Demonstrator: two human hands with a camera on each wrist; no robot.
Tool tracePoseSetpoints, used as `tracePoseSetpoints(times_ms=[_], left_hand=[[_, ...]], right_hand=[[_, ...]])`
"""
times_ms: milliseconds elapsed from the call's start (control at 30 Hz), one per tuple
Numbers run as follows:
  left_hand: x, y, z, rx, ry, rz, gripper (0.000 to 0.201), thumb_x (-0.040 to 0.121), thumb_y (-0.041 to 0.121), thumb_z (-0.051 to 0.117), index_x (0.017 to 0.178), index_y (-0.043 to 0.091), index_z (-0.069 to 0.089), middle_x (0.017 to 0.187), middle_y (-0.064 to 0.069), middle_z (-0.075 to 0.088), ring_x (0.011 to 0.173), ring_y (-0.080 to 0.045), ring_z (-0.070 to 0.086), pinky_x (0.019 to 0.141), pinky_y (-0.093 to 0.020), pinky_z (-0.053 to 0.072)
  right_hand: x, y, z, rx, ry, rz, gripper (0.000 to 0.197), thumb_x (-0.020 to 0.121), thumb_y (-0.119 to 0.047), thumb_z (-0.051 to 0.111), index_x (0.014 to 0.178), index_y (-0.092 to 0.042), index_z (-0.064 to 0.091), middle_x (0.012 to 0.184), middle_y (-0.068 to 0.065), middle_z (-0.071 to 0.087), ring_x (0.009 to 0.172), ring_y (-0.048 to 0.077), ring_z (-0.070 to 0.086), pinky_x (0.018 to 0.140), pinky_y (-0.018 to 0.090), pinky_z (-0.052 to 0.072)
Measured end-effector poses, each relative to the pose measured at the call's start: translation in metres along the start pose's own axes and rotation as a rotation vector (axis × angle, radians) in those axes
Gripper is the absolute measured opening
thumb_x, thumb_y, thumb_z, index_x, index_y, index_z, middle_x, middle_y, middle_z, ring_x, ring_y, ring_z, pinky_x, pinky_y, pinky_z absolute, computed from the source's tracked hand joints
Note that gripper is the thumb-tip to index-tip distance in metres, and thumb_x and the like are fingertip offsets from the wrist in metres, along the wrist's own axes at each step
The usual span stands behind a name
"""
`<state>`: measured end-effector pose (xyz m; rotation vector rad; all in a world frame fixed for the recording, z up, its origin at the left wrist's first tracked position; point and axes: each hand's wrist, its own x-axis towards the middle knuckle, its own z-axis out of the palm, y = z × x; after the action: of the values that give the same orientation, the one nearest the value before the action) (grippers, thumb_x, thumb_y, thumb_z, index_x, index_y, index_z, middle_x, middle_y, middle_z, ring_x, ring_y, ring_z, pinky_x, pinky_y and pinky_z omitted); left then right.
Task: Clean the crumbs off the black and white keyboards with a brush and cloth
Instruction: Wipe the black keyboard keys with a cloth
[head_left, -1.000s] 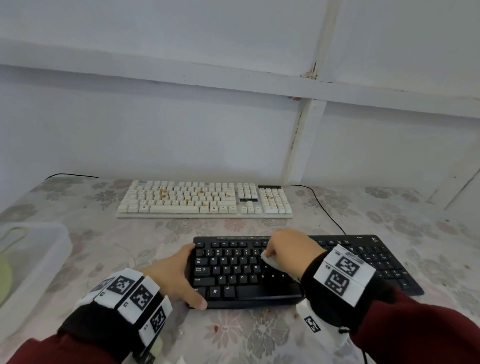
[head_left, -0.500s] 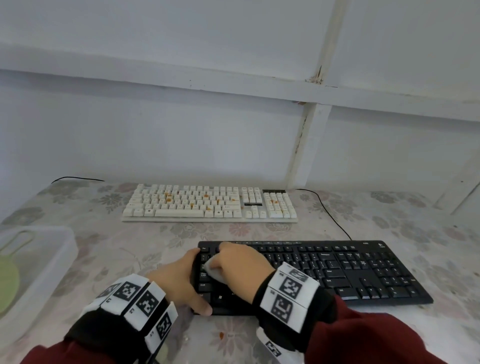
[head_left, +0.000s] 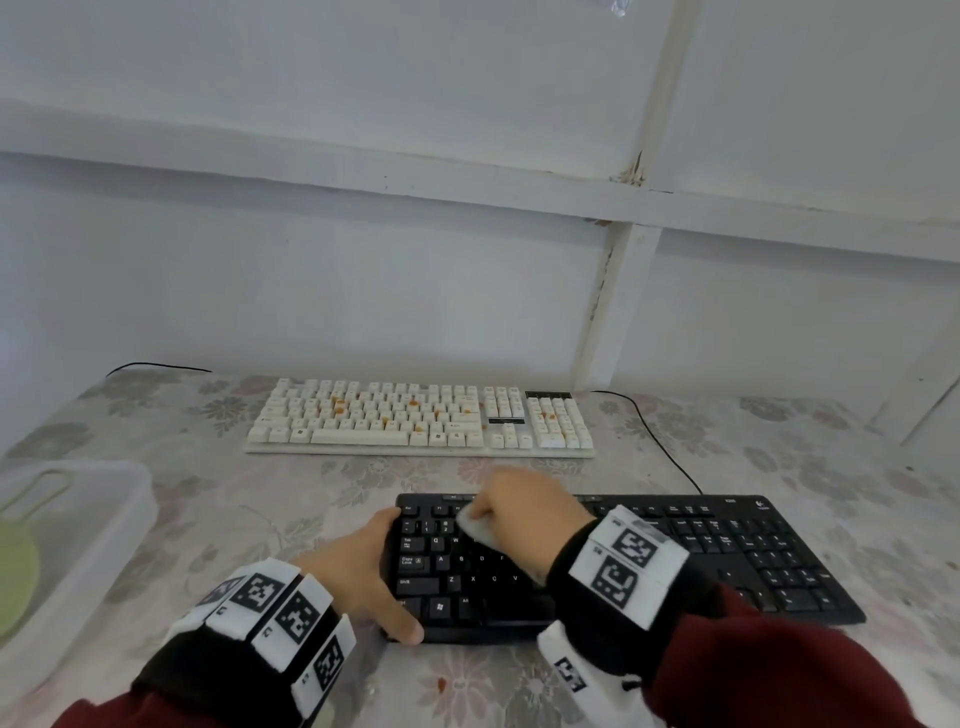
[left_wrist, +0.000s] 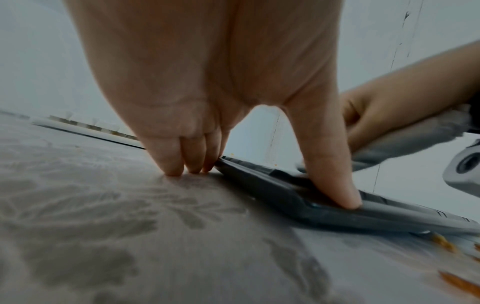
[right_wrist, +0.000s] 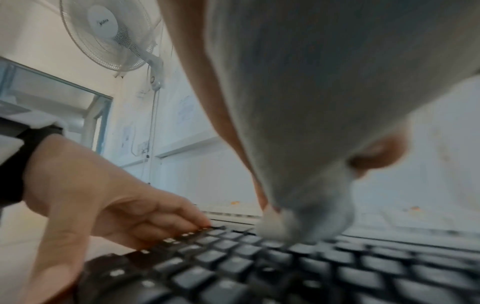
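Observation:
The black keyboard lies near me on the flowered tablecloth. My left hand holds its left end, thumb on the front corner and fingertips down beside the left edge. My right hand grips a bunched white cloth and presses it on the upper-left keys; in the right wrist view the cloth fills the frame above the black keys. The white keyboard lies farther back with orange crumbs on its keys. No brush is in view.
A translucent plastic box with a green item inside stands at the left table edge. A black cable runs from the wall to the black keyboard. Orange crumbs lie on the cloth in front of it. The wall stands close behind.
My right hand slid the cloth from the keyboard's middle to its left end, then up toward the top-left rows. The left hand kept its hold.

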<state>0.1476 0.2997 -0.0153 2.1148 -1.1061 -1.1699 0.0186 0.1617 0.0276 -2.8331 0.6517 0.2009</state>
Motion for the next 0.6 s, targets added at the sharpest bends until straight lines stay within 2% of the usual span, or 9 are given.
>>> tracePoseSetpoints(times_ms=[67, 100, 167, 200, 333, 367, 433, 500, 600], left_hand=[[0.0, 0.001, 0.0, 0.005, 0.003, 0.002, 0.111, 0.058, 0.016, 0.087, 0.142, 0.026, 0.015, 0.112, 0.022, 0.049, 0.113, -0.008, 0.049, 0.1, -0.024, 0.037], [0.0, 0.001, 0.0, 0.015, 0.005, 0.002, 0.108, 0.059, 0.014, 0.086, 0.141, 0.025, 0.017, 0.111, 0.02, 0.05, 0.113, -0.009, 0.049, 0.098, -0.024, 0.039], [0.001, 0.002, 0.0, 0.029, 0.011, -0.001, 0.109, 0.059, 0.013, 0.086, 0.143, 0.023, 0.016, 0.115, 0.015, 0.051, 0.115, -0.011, 0.049, 0.099, -0.025, 0.04], [0.001, 0.002, 0.0, 0.033, 0.014, -0.006, 0.111, 0.059, 0.013, 0.086, 0.143, 0.023, 0.016, 0.115, 0.015, 0.051, 0.114, -0.01, 0.049, 0.098, -0.024, 0.041], [-0.001, 0.006, 0.0, 0.007, 0.008, 0.003, 0.106, 0.066, 0.011, 0.082, 0.143, 0.024, 0.011, 0.101, 0.027, 0.043, 0.091, 0.01, 0.046, 0.068, -0.001, 0.038], [-0.001, 0.005, 0.0, 0.007, 0.009, 0.006, 0.108, 0.065, 0.013, 0.082, 0.144, 0.024, 0.009, 0.101, 0.029, 0.041, 0.093, 0.009, 0.045, 0.069, -0.001, 0.036], [0.001, 0.001, 0.0, 0.009, 0.003, -0.002, 0.114, 0.06, 0.02, 0.085, 0.144, 0.024, 0.009, 0.11, 0.027, 0.043, 0.108, -0.001, 0.046, 0.088, -0.011, 0.038], [0.002, -0.003, -0.001, 0.011, -0.018, -0.014, 0.125, 0.049, 0.03, 0.088, 0.145, 0.026, 0.008, 0.125, 0.02, 0.045, 0.119, -0.008, 0.045, 0.105, -0.027, 0.036], [0.002, -0.004, -0.001, 0.0, -0.026, 0.002, 0.135, 0.034, 0.039, 0.085, 0.145, 0.028, 0.007, 0.132, 0.016, 0.043, 0.123, -0.01, 0.045, 0.109, -0.034, 0.035]], right_hand=[[0.011, -0.026, 0.006, 0.027, -0.01, -0.075, 0.041, 0.093, -0.024, 0.044, 0.053, -0.019, 0.041, 0.058, -0.004, 0.036, 0.048, 0.014, 0.037, 0.058, 0.027, 0.043], [0.017, -0.035, 0.012, 0.028, -0.021, -0.098, 0.036, 0.092, -0.022, 0.044, 0.057, -0.015, 0.047, 0.062, -0.001, 0.038, 0.049, 0.016, 0.037, 0.053, 0.027, 0.035], [0.023, -0.046, 0.023, 0.022, -0.046, -0.097, 0.024, 0.091, -0.019, 0.044, 0.083, -0.007, 0.063, 0.076, 0.005, 0.045, 0.06, 0.023, 0.042, 0.051, 0.027, 0.03], [0.022, -0.046, 0.027, 0.029, -0.034, -0.095, 0.022, 0.09, -0.017, 0.044, 0.091, -0.004, 0.063, 0.081, 0.007, 0.046, 0.064, 0.025, 0.042, 0.051, 0.027, 0.031], [-0.003, -0.027, 0.022, -0.017, -0.005, -0.121, 0.013, 0.073, 0.002, 0.033, 0.07, -0.009, 0.039, 0.086, 0.007, 0.039, 0.07, 0.021, 0.034, 0.053, 0.027, 0.029], [-0.01, -0.018, 0.019, -0.02, 0.004, -0.118, 0.015, 0.069, 0.003, 0.03, 0.066, -0.011, 0.034, 0.086, 0.007, 0.039, 0.072, 0.02, 0.034, 0.056, 0.028, 0.033], [-0.018, 0.002, 0.018, -0.036, 0.033, -0.115, 0.025, 0.069, 0.006, 0.033, 0.059, -0.016, 0.029, 0.081, 0.003, 0.038, 0.067, 0.018, 0.034, 0.063, 0.03, 0.04], [-0.023, 0.019, 0.018, -0.074, 0.04, -0.11, 0.029, 0.065, 0.01, 0.038, 0.057, -0.016, 0.029, 0.071, -0.002, 0.03, 0.058, 0.016, 0.029, 0.055, 0.026, 0.034], [-0.027, 0.039, 0.012, -0.128, 0.006, -0.025, 0.027, 0.079, -0.002, 0.041, 0.06, -0.015, 0.028, 0.066, 0.002, 0.027, 0.056, 0.018, 0.026, 0.05, 0.025, 0.024]])
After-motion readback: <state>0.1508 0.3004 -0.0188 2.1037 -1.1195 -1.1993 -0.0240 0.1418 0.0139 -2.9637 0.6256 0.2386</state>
